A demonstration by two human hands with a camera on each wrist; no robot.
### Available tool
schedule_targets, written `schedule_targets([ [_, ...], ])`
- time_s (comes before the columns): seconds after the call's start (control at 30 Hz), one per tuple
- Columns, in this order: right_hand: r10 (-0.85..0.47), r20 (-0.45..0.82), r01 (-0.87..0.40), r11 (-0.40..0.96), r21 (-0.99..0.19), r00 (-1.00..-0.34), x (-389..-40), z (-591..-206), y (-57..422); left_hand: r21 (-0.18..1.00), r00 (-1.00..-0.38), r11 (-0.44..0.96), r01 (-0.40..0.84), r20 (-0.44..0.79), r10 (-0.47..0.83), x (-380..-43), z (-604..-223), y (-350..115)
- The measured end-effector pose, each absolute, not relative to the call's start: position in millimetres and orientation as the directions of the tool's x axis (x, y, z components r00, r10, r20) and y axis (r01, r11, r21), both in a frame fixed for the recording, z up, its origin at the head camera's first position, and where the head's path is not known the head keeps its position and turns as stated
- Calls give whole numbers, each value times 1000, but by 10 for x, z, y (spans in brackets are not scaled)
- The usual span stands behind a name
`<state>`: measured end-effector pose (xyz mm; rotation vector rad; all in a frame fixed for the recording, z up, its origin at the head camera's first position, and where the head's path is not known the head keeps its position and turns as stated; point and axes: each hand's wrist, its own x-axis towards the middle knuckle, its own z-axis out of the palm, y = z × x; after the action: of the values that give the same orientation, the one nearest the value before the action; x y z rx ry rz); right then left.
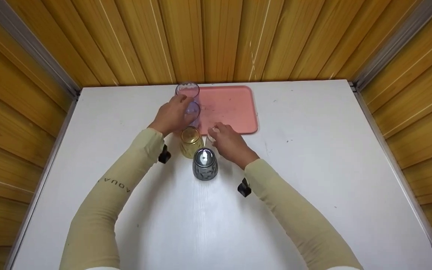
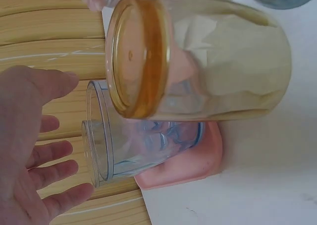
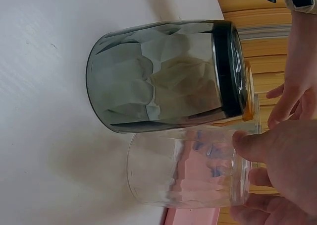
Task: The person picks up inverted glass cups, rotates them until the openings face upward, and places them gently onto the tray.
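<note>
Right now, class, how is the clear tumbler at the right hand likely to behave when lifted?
The clear tumbler should be stiff, judging by its evenly rounded wall. It may be fragile, since it looks glassy, though plastic is possible. It could tilt, as the right hand grips only its upper end.

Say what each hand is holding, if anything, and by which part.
Right hand: the clear glass, gripped near its upper end between thumb and fingers. Left hand: nothing held; its fingers are spread near the bluish glass.
</note>
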<state>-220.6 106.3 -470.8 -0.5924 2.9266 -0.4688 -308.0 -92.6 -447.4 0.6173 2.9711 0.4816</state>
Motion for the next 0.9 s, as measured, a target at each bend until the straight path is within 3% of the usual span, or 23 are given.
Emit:
schedule_targets([
  [0.9,-406,-37,-376,873,-310,-913,-2211,-4703,1050,387,-821,771,506,-58,568,-2716,-4487,-962],
])
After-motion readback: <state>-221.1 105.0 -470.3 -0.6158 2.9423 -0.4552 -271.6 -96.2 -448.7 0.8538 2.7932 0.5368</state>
